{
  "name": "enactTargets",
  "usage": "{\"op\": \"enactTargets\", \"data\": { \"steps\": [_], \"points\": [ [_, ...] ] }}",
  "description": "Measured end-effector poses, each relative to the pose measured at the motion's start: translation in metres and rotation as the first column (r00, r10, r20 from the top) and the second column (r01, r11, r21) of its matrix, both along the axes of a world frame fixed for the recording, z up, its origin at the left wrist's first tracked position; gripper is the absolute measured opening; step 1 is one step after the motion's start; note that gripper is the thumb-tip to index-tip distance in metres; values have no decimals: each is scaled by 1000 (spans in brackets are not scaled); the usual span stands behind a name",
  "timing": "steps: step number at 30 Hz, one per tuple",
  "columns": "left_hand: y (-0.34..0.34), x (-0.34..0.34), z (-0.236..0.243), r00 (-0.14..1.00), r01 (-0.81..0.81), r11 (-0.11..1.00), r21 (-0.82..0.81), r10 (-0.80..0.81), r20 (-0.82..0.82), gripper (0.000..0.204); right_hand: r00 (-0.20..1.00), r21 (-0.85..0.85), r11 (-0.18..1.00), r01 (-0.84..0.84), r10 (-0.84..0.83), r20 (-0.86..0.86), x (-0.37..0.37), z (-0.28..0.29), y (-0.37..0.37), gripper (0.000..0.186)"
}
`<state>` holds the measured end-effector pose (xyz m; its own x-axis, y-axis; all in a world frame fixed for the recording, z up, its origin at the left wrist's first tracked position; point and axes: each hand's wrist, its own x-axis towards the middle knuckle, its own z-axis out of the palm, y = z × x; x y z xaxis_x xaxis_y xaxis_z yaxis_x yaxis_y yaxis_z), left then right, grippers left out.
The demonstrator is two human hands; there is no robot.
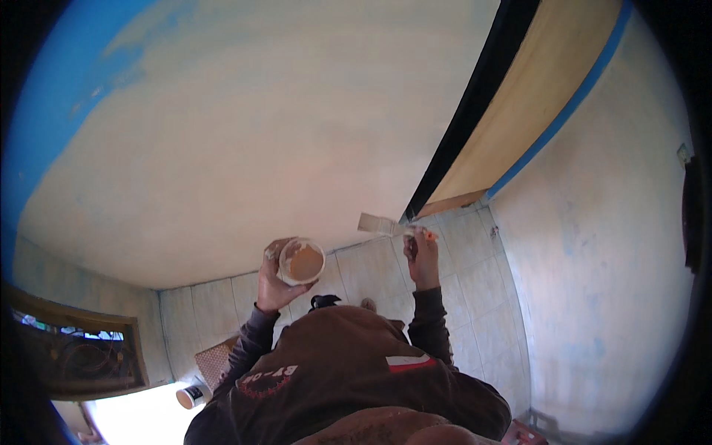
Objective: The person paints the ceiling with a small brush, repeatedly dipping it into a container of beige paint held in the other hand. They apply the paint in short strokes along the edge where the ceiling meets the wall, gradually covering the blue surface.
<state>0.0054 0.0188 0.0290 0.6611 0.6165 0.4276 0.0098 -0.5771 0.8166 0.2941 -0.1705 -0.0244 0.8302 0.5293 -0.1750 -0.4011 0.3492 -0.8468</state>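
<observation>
a pale tiled floor (374, 263) meets a cream wall (245, 156) edged in blue, with bright light (141, 419) at lower left.

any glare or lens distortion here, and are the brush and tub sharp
Head view: a bright patch at lower left is blown out to white; head view: the black strip at upper right bows and the corners go dark; head view: the brush and tub have readable outlines, fine detail soft.

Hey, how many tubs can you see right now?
2: a round tub in the left hand, and another tub at the picture's lower left. The person's body may hide more.
</observation>
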Motion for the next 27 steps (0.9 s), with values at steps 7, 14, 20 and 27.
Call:
{"op": "enactTargets", "data": {
  "steps": [7, 14, 20, 27],
  "points": [
    [10, 1, -40, 999, -7, 988, 155, 15, -47, 101, 878, 20, 987, -161, 133, 461, -11, 41, 12, 26],
    [-13, -27, -34, 991, 118, 993, 23, -119, 53, 105, 544, -121, 938, -326, 291, 787, -88, 111, 17, 24],
    [-1, -2, -7, 992, 120, 990, 80, -122, 14, 106, 288, -341, 863, -373, 457, 842, -67, 127, 62, 24],
    [-1, -7, -5, 995, 100, 989, 112, -102, 15, 108, 81, -480, 829, -286, 521, 850, -87, 128, 83, 30]
  ]
}}
